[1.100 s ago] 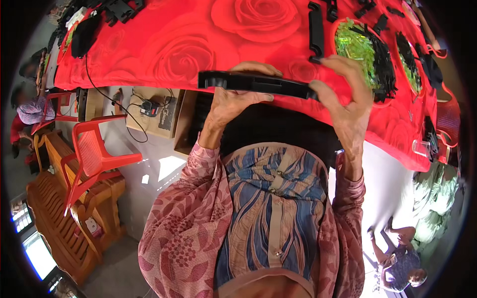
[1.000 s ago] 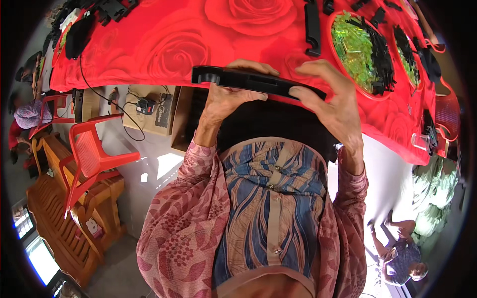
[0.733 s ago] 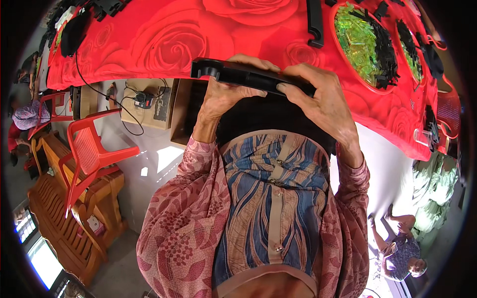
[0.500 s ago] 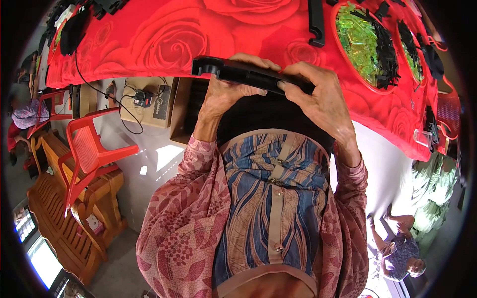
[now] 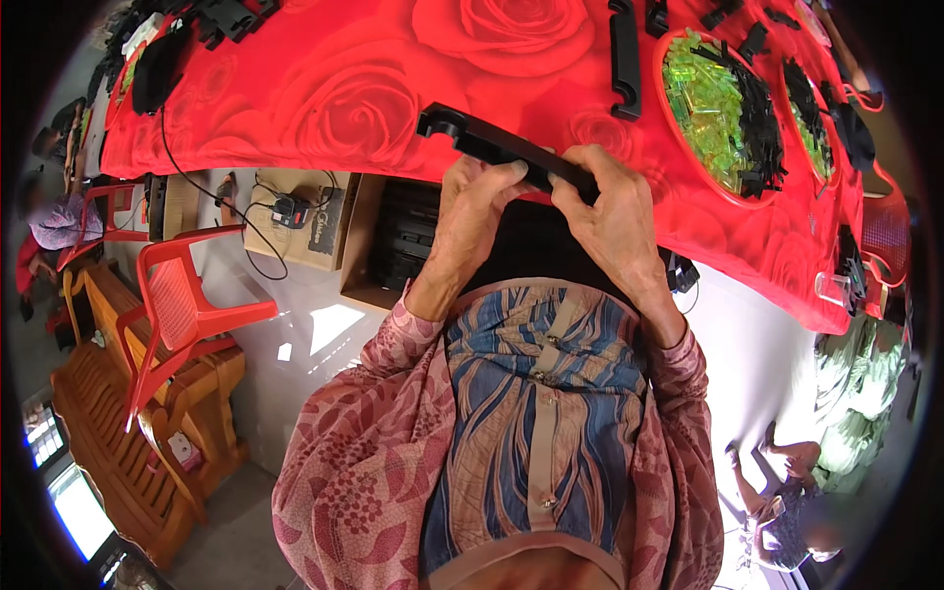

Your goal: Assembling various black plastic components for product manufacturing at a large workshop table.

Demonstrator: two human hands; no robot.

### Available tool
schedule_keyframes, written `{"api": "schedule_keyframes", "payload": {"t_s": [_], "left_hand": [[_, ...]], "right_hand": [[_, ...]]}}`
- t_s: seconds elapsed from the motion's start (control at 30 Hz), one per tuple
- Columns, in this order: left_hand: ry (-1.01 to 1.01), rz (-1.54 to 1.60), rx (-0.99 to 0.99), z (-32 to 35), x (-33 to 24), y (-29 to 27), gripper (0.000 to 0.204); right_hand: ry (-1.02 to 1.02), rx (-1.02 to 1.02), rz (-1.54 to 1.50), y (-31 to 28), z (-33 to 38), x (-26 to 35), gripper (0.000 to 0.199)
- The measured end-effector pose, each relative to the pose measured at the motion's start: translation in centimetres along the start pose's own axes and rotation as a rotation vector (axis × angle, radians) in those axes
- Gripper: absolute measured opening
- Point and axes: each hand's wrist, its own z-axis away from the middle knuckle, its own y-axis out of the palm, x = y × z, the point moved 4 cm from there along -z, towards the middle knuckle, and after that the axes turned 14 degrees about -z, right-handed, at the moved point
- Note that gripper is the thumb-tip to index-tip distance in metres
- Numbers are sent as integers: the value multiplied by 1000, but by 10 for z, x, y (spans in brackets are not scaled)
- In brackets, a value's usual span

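Note:
Both of my hands hold one long black plastic part (image 5: 501,146) with a hooked, notched left end, raised at the front edge of the red rose-print tablecloth (image 5: 324,118). My left hand (image 5: 480,197) grips it near the middle from below, thumb against its near face. At the right end my right hand (image 5: 608,192) is closed round it, fingers over the top. A similar black part (image 5: 624,61) lies on the table ahead. Right of it stands an orange-rimmed round basket (image 5: 671,128) with green-yellow translucent pieces (image 5: 703,98) and small black pieces (image 5: 757,128).
A second basket (image 5: 811,128) stands farther right. More black parts (image 5: 224,18) lie at the far left. Below the table is an open cardboard box (image 5: 359,236) holding black parts. A red chair (image 5: 187,295) and wooden bench (image 5: 118,433) stand left. A person (image 5: 782,521) sits at lower right.
The black part now tilts more, its right end lower, and my hands have moved slightly closer together around it. The view has shifted, so more of the box below shows.

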Motion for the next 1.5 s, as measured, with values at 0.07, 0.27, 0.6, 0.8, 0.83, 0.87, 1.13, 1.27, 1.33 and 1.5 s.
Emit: {"api": "schedule_keyframes", "payload": {"t_s": [0.07, 0.27, 0.6, 0.8, 0.83, 0.87, 1.13, 1.27, 1.33, 1.5], "left_hand": [[-38, -47, -56, 1, 6, -3, 23], [-44, -81, -25, 4, -7, 8, 32], [41, -91, 14, -3, -2, 2, 33], [-79, 30, 12, -6, -1, 11, 40], [-111, 56, 20, -6, 2, 10, 43], [-143, 83, 28, -8, 4, 8, 46], [-173, 11, 50, -7, 5, 16, 71], [-226, 52, 88, -2, 11, 21, 70], [-226, 102, 126, -2, 13, 23, 65], [-247, 129, 138, -1, 19, 23, 61]], "right_hand": [[-9, 12, 30, 3, 2, 2, 18], [112, 52, 34, -2, 3, 2, 15], [140, 26, -406, 1, 26, 6, 31], [323, 4, -385, -14, 47, 0, 28], [305, 15, -390, -15, 49, -5, 27], [286, 26, -395, -13, 51, -13, 25], [193, -119, -399, -13, 50, -18, 23], [-12, -146, -244, -16, 47, -3, 14], [-72, -154, -211, -17, 47, 3, 13], [-203, -174, -141, -19, 48, 11, 14]]}}
